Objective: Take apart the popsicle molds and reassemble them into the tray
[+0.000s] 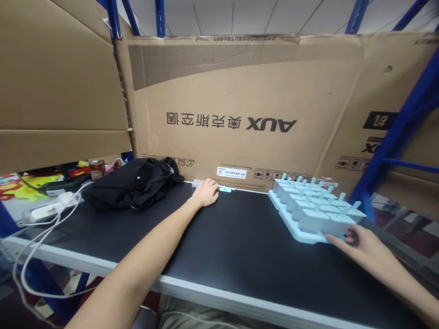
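While my right hand [365, 246] is at the near right corner of the light-blue mould set [313, 221], my left hand [206, 192] lies well apart from it, at the far edge of the black tabletop [240, 242]. Right thumb is at the base's near edge, fingers curled, gap between them partway open; whether they actually grip the corner, I cannot tell. The mould set sits on the right side of the tabletop, rows of blocks on a rounded base, stick handles pointing up.

Left fingers are bent downward, close together; they may be on something small, but my hand hides it, so hold unclear. Just right of them: a flat light-blue piece [225, 188]. Just left: a whitish piece [196, 183]. Both lie near the foot of the cardboard panel [226, 91] (its big AUX print is upside down).

Black bag [132, 183] on the left of the tabletop, white cables [51, 233] looping over the near left corner, blue metal frame [394, 119] at right.
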`<action>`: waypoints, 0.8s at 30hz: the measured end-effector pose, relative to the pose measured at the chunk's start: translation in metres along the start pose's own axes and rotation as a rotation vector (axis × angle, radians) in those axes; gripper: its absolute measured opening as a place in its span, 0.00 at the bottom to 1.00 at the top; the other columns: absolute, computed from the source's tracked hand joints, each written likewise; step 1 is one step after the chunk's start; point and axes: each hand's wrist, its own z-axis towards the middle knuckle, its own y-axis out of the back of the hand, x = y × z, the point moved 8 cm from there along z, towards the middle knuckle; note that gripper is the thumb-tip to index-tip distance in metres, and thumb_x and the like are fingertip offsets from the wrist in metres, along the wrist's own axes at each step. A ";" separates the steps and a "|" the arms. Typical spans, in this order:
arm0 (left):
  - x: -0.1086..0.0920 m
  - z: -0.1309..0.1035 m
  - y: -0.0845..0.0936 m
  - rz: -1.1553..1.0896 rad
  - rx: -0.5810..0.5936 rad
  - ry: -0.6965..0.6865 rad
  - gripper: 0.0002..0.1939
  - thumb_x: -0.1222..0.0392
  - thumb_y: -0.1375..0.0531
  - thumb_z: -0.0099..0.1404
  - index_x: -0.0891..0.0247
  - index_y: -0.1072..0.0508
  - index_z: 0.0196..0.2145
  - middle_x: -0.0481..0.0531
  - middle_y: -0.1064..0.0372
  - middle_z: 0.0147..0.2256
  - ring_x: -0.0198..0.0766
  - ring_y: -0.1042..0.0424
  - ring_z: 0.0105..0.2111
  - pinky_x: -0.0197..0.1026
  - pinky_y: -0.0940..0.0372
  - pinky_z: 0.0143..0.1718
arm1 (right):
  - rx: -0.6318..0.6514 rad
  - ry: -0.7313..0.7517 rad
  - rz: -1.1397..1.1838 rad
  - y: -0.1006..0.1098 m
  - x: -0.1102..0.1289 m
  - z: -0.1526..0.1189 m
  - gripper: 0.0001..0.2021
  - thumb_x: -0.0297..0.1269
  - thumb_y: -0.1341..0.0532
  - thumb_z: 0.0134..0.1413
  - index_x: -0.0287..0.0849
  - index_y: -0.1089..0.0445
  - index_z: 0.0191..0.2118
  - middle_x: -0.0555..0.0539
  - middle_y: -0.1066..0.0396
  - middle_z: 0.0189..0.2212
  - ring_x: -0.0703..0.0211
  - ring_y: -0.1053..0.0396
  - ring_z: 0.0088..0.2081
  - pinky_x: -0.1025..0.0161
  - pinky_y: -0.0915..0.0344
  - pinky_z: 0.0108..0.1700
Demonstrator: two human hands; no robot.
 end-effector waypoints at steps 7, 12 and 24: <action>0.040 -0.009 0.009 0.134 -0.065 0.370 0.13 0.58 0.47 0.66 0.62 0.31 0.45 0.63 0.36 0.50 0.54 0.41 0.53 0.54 0.42 0.52 | 0.123 -0.063 -0.116 -0.001 0.011 -0.001 0.24 0.64 0.48 0.49 0.51 0.50 0.18 0.35 0.34 0.29 0.42 0.31 0.34 0.49 0.40 0.39; 0.057 -0.012 0.004 0.139 -0.036 0.445 0.13 0.59 0.46 0.65 0.61 0.31 0.47 0.62 0.35 0.49 0.52 0.41 0.52 0.50 0.39 0.50 | 0.123 -0.015 -0.225 0.000 0.021 -0.004 0.22 0.60 0.52 0.56 0.50 0.52 0.21 0.33 0.33 0.30 0.39 0.28 0.38 0.49 0.39 0.39; 0.057 -0.013 0.008 0.137 -0.050 0.471 0.14 0.60 0.47 0.64 0.64 0.30 0.46 0.63 0.34 0.50 0.53 0.40 0.53 0.50 0.39 0.51 | 0.041 -0.171 -0.121 0.035 0.026 -0.007 0.26 0.64 0.57 0.50 0.44 0.45 0.36 0.31 0.30 0.30 0.32 0.28 0.38 0.50 0.34 0.39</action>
